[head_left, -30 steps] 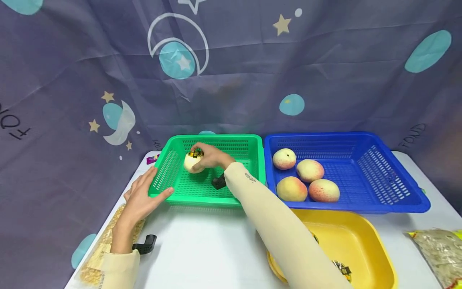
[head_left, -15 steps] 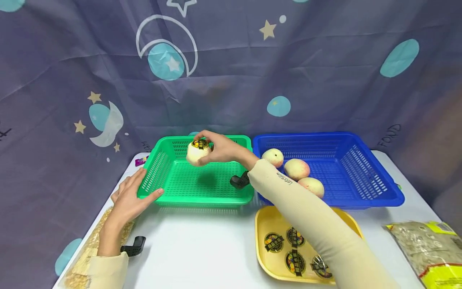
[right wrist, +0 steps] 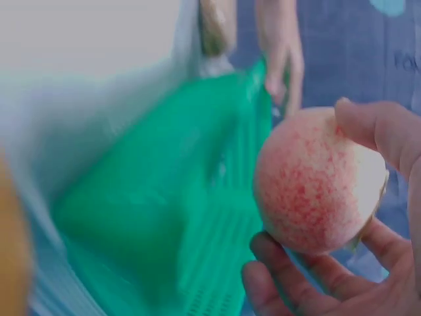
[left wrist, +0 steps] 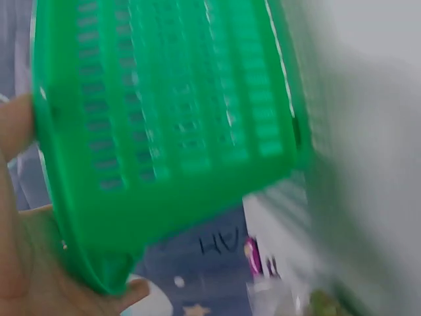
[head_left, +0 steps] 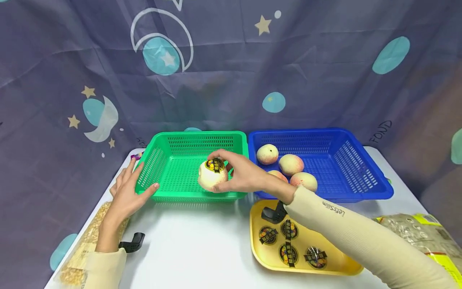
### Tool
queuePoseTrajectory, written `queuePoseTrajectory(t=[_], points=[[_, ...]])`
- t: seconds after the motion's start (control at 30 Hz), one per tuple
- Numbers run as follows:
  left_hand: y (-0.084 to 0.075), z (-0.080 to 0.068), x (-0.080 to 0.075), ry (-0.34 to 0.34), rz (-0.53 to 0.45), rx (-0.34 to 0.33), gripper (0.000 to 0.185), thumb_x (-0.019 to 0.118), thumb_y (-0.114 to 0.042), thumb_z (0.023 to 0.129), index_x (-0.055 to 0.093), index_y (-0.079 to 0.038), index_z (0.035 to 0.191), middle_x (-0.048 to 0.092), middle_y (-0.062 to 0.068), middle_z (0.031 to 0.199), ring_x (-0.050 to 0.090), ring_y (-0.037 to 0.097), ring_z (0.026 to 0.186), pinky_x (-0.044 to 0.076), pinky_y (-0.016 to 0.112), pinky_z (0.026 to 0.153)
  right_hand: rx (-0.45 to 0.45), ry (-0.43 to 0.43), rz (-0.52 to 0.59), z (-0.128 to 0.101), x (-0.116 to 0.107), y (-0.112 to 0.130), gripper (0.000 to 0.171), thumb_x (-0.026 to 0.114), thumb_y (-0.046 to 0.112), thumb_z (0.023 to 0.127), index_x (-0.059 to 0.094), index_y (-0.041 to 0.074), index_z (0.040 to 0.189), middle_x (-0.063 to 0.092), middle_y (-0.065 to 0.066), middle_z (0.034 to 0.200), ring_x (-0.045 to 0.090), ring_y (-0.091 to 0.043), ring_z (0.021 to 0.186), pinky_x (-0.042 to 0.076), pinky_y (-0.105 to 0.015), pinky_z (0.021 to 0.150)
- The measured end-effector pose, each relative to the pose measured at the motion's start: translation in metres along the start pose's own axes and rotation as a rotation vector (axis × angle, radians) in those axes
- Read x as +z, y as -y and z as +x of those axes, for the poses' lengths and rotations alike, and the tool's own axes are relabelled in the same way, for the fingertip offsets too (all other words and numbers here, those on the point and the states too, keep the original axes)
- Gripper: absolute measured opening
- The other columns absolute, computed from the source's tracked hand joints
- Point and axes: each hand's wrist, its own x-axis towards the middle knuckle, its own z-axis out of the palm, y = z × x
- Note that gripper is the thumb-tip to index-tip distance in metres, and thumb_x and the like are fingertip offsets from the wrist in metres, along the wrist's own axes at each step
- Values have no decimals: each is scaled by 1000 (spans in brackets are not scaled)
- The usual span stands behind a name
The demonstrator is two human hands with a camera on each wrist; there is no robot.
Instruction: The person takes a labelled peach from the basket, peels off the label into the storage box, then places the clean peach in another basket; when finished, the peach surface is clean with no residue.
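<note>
**Peach held over the green basket's front rim**

We hold a peach [head_left: 213, 175] in our right hand [head_left: 245, 176], fingers and thumb curled round it, a round black-and-gold sticker [head_left: 214, 165] on top. It hangs in the air above the near edge of the green basket [head_left: 173, 160], touching neither rim nor floor. In the right wrist view the peach [right wrist: 316, 181] shows its red-speckled side, with fingertips [right wrist: 289, 276] under it and the thumb over it.

Our left hand [head_left: 126, 192] rests on the basket's near left corner, fingers straight and slightly spread along the outer wall, thumb at the front rim. The left wrist view is blurred, showing only the basket [left wrist: 177, 131] wall close against the palm.

The blue basket [head_left: 361, 168] stands touching the green one on its right side and holds four peaches [head_left: 267, 154] towards its left half; its right half is bare. Just in front of it lies a yellow tray [head_left: 260, 249] with four stickers [head_left: 288, 253]. The white table [head_left: 195, 249] lies open in front of the green basket, between our two arms. A bag of kernels [head_left: 77, 257] lies at the left table edge, another bag [head_left: 422, 233] at the right edge.
</note>
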Motion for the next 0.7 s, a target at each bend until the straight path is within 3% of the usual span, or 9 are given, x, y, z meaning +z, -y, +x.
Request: queuePoseTrajectory(t=[0.13, 0.27, 0.33, 0.43, 0.57, 0.7], points=[[-16, -3, 6, -77, -82, 98, 84, 76, -35, 90, 35, -16, 160, 3, 1, 174, 1, 46, 157, -4, 83, 106, -27, -15, -22, -23, 14, 7, 72, 89, 24, 74, 56, 17, 137, 62, 0, 131, 61, -19, 103, 56, -36, 78], [-41, -8, 10, -114, -152, 220, 75, 82, -23, 85, 49, -20, 152, 18, 2, 171, 8, 40, 157, 1, 80, 109, -53, -1, -34, -40, 28, 13, 72, 90, 25, 73, 56, 18, 136, 62, 3, 130, 59, -15, 104, 56, -33, 80], [-53, -12, 14, -110, -212, 286, 69, 83, -18, 83, 56, -20, 146, 29, 4, 167, 15, 36, 155, 11, 75, 111, -57, 19, -44, -47, 35, 15, 72, 90, 26, 73, 56, 18, 136, 62, 3, 130, 59, -14, 106, 56, -34, 84], [-68, -21, 23, -55, -353, 383, 62, 83, -8, 80, 64, -17, 138, 44, 9, 155, 30, 26, 148, 27, 59, 113, -57, 52, -82, -57, 44, 13, 73, 91, 26, 72, 57, 17, 135, 63, 2, 130, 58, -13, 112, 54, -33, 91], [-81, -36, 32, 92, -537, 483, 54, 79, 3, 81, 66, -9, 132, 57, 11, 135, 53, 18, 123, 46, 35, 95, -54, 70, -118, -65, 56, 10, 72, 93, 24, 71, 57, 16, 133, 64, 0, 127, 60, -15, 115, 52, -35, 98], [-84, -51, 39, 246, -548, 482, 54, 79, -2, 85, 63, -11, 135, 62, 4, 129, 59, 19, 111, 50, 29, 86, -27, 101, -132, -67, 68, 8, 72, 93, 23, 70, 57, 15, 132, 65, -1, 127, 61, -16, 117, 51, -38, 101]])
